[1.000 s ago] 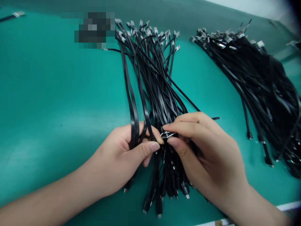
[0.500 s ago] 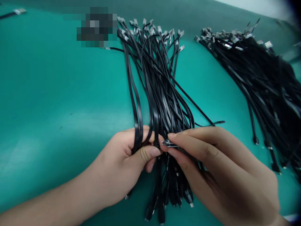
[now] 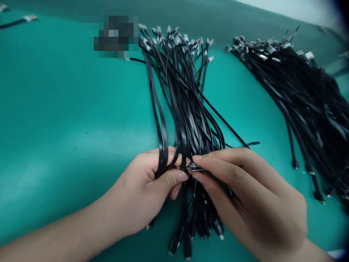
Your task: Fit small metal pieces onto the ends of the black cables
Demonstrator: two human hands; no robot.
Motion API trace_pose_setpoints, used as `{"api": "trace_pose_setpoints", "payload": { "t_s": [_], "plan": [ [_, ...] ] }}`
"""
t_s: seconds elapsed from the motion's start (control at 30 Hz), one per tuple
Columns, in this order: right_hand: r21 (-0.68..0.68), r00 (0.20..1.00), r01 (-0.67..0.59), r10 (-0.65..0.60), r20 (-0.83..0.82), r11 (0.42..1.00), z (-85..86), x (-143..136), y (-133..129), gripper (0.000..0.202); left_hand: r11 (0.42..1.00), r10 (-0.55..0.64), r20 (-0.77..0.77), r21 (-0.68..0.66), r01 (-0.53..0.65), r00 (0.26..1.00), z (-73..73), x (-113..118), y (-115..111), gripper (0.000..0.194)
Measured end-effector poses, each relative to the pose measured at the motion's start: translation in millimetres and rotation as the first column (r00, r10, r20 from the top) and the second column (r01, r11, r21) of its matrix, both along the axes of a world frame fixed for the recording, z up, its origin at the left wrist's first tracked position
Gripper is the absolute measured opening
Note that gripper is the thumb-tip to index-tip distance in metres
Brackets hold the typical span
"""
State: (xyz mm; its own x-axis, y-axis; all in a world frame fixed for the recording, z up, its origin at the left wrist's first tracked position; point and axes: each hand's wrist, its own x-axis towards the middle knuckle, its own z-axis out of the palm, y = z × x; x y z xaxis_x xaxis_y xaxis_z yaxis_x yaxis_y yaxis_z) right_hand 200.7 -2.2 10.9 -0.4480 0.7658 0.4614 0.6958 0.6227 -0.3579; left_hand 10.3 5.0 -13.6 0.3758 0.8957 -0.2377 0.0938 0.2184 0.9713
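Observation:
Several flat black USB cables point(image 3: 165, 143) run through my left hand point(image 3: 152, 193), which is closed with thumb and forefinger pinching one cable near its lower end. My right hand point(image 3: 245, 196) is closed too, its thumb and fingers pinching a small metal-tipped tool point(image 3: 193, 167); most of it is hidden, so its exact kind is unclear. The tool's shiny tip meets or nearly meets the pinched cable beside my left thumb. Beneath both hands lies a bundle of black cables point(image 3: 188, 105), silver plugs fanned at the far end and black connectors at the near end.
A larger heap of black cables point(image 3: 305, 98) lies on the right of the green table surface point(image 3: 68, 98). A silver plug point(image 3: 30, 17) on a black cable shows at the upper left. A pixelated dark patch covers something left of the bundle's far end.
The metal tip has come closer to the pinched cable, and the gap between my hands has narrowed. The whole view has shifted slightly. Both grips stay the same.

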Motion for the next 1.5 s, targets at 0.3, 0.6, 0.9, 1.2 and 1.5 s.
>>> {"api": "trace_pose_setpoints", "payload": {
  "t_s": [0.3, 0.6, 0.9, 1.2, 1.5],
  "plan": [
    [-0.030, 0.985, 0.003, -0.008, -0.173, 1.000, -5.7, 10, 16, 0.018, 0.981, 0.057, 0.080, -0.189, -0.041, 0.995, -3.1, 3, -2, 0.030],
    [-0.189, 0.902, 0.071, -0.144, -0.408, 0.979, -9.8, 17, 36, 0.027, 0.979, 0.183, -0.027, -0.087, -0.185, 0.983, -5.2, 13, -5, 0.038],
    [-0.374, 0.835, 0.144, -0.315, -0.451, 0.916, 33.2, 63, 6, 0.019, 0.942, 0.334, 0.101, 0.000, -0.336, 0.937, -5.2, 12, -12, 0.033],
    [-0.630, 0.802, 0.180, -0.483, -0.351, 0.756, 19.7, 126, -64, 0.026, 0.972, 0.235, 0.089, 0.008, -0.236, 0.968, 3.6, 7, -13, 0.033],
    [-0.707, 0.708, 0.245, -0.621, -0.338, 0.664, -21.0, 142, -93, 0.046, 0.961, 0.271, 0.039, 0.054, -0.273, 0.962, -0.7, 6, -10, 0.036]
  ]
}}
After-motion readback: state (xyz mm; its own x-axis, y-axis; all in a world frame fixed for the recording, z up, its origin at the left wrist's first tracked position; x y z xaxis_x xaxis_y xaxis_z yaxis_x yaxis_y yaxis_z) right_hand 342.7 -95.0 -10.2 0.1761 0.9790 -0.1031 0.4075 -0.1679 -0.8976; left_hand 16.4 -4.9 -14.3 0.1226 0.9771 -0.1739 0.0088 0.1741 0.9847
